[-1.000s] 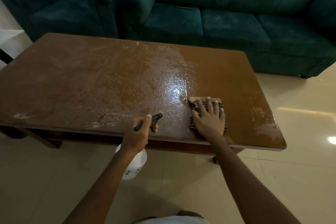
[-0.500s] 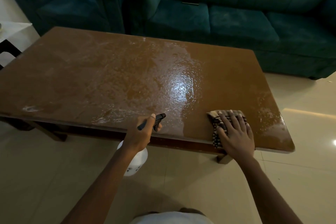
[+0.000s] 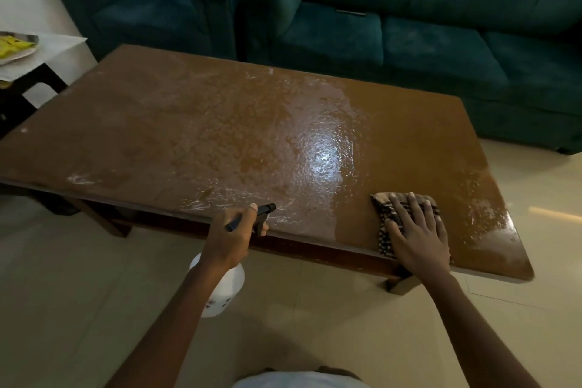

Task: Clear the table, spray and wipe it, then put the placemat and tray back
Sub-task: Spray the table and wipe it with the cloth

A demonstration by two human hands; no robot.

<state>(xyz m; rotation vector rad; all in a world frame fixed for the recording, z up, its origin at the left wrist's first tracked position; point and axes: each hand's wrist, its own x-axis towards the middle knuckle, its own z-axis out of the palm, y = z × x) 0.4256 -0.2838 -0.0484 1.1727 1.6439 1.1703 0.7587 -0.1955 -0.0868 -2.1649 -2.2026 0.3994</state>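
Note:
The brown wooden table [image 3: 189, 123] is bare and glistens with wet spray across its middle and left; a strip right of the middle looks wiped dry. My right hand [image 3: 415, 230] presses flat, fingers spread, on a striped brown cloth [image 3: 382, 230] near the table's front right edge. My left hand [image 3: 230, 239] grips the black trigger head of a white spray bottle [image 3: 223, 290], which hangs below the table's front edge over the floor. Its nozzle points toward the table.
A dark green sofa [image 3: 409, 35] and armchair [image 3: 141, 9] stand behind the table. At the far left a small side table [image 3: 63, 44] carries a tray [image 3: 19, 47] with something yellow on it. Pale tiled floor [image 3: 535, 230] lies to the right and front.
My right hand has slid the cloth from the table's middle front rightward and toward the front edge. The left hand with the bottle has stayed in place. The view has shifted slightly.

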